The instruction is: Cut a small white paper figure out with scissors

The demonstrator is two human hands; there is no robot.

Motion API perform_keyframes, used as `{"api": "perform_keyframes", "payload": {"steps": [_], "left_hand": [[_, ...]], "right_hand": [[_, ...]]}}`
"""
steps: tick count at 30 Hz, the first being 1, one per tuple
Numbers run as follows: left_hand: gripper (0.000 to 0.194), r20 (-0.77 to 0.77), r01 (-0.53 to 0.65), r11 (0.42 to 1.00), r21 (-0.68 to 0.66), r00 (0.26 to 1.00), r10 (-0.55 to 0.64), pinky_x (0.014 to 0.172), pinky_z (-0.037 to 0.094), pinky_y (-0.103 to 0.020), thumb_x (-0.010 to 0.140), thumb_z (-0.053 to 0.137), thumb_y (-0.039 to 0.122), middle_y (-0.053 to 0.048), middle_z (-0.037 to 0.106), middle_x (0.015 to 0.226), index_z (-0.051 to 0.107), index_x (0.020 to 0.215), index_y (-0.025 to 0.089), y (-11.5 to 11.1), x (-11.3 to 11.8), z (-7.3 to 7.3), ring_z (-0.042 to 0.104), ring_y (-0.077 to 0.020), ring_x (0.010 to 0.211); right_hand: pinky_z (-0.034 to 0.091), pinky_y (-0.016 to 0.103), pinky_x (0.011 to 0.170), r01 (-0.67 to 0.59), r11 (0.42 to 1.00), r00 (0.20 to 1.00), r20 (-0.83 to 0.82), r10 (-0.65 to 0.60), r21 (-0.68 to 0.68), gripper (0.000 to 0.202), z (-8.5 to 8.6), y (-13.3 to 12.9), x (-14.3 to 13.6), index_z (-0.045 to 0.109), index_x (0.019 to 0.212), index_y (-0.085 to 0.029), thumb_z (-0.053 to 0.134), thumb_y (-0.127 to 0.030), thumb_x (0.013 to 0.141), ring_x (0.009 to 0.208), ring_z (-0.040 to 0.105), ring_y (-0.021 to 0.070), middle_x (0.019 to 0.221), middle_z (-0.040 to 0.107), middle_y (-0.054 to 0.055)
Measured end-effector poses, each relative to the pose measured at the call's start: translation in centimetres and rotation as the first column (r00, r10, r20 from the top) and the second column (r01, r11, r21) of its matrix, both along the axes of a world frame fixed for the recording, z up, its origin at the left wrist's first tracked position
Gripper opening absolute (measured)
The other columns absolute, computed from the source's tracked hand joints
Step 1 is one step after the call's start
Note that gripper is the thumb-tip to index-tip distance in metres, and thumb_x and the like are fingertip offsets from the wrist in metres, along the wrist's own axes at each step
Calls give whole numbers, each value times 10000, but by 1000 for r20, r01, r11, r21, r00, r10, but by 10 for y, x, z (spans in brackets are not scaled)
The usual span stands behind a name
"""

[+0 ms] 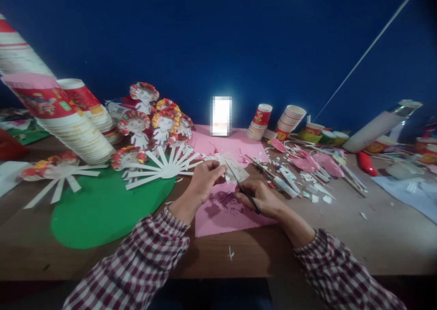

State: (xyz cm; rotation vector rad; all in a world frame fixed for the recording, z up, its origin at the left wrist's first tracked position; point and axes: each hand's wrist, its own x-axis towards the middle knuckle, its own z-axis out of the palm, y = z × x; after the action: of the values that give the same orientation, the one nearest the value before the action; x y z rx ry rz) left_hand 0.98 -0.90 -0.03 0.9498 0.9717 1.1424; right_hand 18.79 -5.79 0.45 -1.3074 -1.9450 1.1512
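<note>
My left hand (204, 180) pinches a small piece of white paper (238, 166) at its left edge. On the right, my right hand (261, 196) is closed round the dark handles of a pair of scissors (251, 198), whose blades point up and left against the paper. Below both hands lies a pink sheet (213, 223) with dark marks or scraps on it. A white paper cup cut into spread strips (169, 170) rests just left of my left hand, partly over a green sheet (112, 210).
Stacked paper cups (68, 119) lean at the left, beside paper dolls (136, 130). A bright screen (221, 115) stands at the back. Pens (285, 182), scraps, pink paper pieces (327, 164), a red object (367, 163) and a white roll (375, 127) lie to the right.
</note>
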Motion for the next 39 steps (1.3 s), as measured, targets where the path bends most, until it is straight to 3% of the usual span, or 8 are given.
{"api": "perform_keyframes", "payload": {"steps": [39], "left_hand": [[272, 87, 35, 997, -63, 996, -29, 568, 483, -228, 586, 783, 318, 19, 578, 605, 592, 671, 144, 1, 0, 1, 543, -92, 566]], "right_hand": [[290, 211, 484, 49, 999, 998, -41, -50, -25, 287, -2, -1, -3, 571, 710, -136, 668, -399, 771, 526, 388, 90, 574, 452, -33]]}}
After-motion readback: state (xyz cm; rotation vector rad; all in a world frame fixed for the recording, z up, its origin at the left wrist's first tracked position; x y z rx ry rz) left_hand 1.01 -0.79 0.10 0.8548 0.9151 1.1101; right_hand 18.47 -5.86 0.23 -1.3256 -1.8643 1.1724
